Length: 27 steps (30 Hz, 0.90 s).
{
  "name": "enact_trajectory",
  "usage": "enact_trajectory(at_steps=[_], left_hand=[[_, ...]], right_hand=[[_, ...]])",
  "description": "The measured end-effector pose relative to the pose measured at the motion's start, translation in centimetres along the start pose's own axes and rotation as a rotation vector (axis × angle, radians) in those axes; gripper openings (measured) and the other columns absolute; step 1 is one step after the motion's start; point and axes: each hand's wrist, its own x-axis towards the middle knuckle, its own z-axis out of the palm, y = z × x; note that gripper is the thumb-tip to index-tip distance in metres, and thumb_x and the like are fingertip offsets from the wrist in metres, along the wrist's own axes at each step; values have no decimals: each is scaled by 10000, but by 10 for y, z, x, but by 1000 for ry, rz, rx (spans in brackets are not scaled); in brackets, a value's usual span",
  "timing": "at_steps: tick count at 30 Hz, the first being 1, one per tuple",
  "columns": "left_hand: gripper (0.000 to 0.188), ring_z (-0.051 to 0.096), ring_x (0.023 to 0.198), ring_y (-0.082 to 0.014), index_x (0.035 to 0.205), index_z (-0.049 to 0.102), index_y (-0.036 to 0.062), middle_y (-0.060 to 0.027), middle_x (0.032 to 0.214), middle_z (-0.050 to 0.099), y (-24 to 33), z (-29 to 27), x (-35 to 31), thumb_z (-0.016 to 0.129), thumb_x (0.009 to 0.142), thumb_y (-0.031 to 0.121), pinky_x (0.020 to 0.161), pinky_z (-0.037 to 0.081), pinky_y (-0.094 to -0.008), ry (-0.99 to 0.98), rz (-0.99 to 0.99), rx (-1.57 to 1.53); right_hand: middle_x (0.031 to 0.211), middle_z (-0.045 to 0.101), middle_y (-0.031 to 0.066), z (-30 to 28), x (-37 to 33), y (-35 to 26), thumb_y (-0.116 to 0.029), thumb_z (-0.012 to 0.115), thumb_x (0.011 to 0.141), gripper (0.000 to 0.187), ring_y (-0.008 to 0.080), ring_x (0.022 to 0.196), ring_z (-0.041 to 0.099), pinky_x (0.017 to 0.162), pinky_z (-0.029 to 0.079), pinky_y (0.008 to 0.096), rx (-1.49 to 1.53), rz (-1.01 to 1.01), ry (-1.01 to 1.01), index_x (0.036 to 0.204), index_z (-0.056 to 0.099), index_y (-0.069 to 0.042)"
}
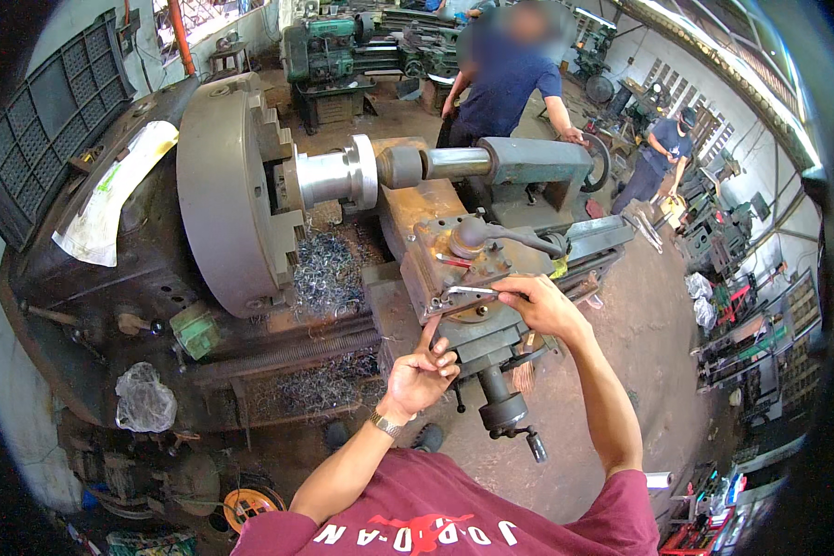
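Note:
My right hand (545, 306) is closed around a silver wrench (473, 291), whose far end rests at the front edge of the lathe's square tool post (426, 248). Just below that post, my left hand (417, 378) has its fingers curled, with thumb and index finger at a narrow reddish-brown bar (431, 331) reaching up to the post's front corner. The bar's exact kind is unclear. On top of the post sits a rounded clamp handle (470, 238). A shiny flanged metal workpiece (338, 178) is gripped in the large chuck (227, 195), its right end against the tailstock centre (400, 167).
Curly metal chips (329, 273) lie below the chuck. A crank handle (536, 445) sticks out toward me. Across the lathe, a person in dark blue (500, 93) touches the tailstock handwheel (598, 162). Another person (663, 153) stands farther right. A white cloth (111, 199) lies on the headstock.

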Motion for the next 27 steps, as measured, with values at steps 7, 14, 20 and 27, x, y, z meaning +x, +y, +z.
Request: enact_trajectory(at_steps=[7, 14, 20, 27], left_hand=[[973, 434, 782, -161, 1547, 421, 239, -9, 872, 465, 2, 1, -1, 514, 645, -115, 721, 391, -278, 35, 15, 24], [943, 436, 793, -167, 1542, 431, 239, -21, 884, 465, -1, -1, 0, 491, 666, -106, 731, 398, -281, 30, 25, 5], [938, 447, 803, -176, 1559, 402, 290, -34, 920, 461, -1, -10, 2, 454, 715, -116, 757, 414, -290, -34, -22, -108], [730, 516, 816, -168, 1576, 357, 322, -17, 970, 534, 5, -36, 6, 402, 928, -12, 765, 453, -313, -279, -254, -212]], right_hand=[[1001, 746, 164, -13, 25, 18, -160, 680, 945, 213, 369, 976, 701, 858, 541, 428, 4, -60, -100, 1120, 736, -54], [1051, 736, 197, 26, -25, -22, -149, 692, 938, 221, 377, 993, 707, 877, 545, 422, 162, 231, 88, 1116, 735, -27], [972, 757, 150, 34, -39, -60, -283, 604, 1016, 343, 280, 806, 707, 780, 547, 399, 268, 419, 5, 1138, 708, 19], [715, 429, 10, 161, -26, -135, -248, 483, 1079, 218, 84, 446, 299, 405, 237, 251, 2247, 381, 422, 1110, 528, -37]])
